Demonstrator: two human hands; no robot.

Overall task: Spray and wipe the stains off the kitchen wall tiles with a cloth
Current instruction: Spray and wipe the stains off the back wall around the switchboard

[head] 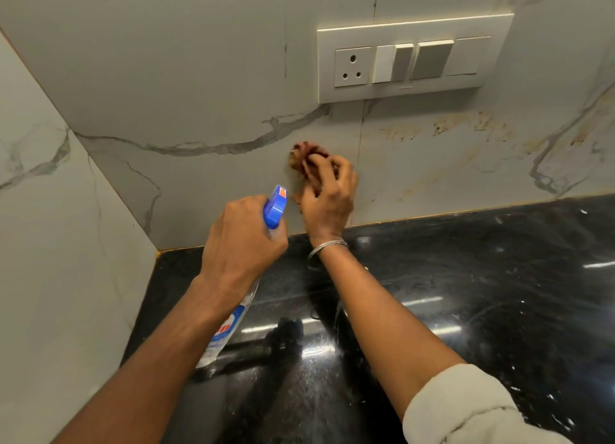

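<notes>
My right hand (327, 197) presses a bunched reddish-brown cloth (304, 157) against the marble-look wall tiles (206, 87), low on the back wall just above the counter. The cloth is blurred and partly hidden by my fingers. My left hand (241, 240) grips a clear spray bottle (229, 327) by its neck; the blue nozzle (275, 207) points at the wall just left of the cloth. Brownish-yellow stains (466, 126) smear the tiles to the right, below the switch plate.
A white switch plate with a socket (412, 57) is mounted on the wall above the stains. A glossy black stone counter (482, 294) runs beneath. A second tiled wall (50, 227) forms a corner on the left.
</notes>
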